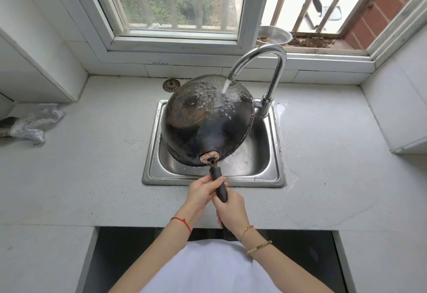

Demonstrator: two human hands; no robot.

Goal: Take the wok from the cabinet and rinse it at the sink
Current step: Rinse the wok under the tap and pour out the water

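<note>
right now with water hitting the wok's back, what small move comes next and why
Probably roll the handle with both hands, left hand and right hand, since the stream strikes only the upper right of the wok, leaving its lower left drier.

Black wok (203, 128), silver sink (276, 174), pale speckled grey counter (92, 165).

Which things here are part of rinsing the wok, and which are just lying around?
In use: wok, faucet, sink, left hand, right hand.
Lying about: cloth, sink strainer, metal bowl on the sill.
</note>
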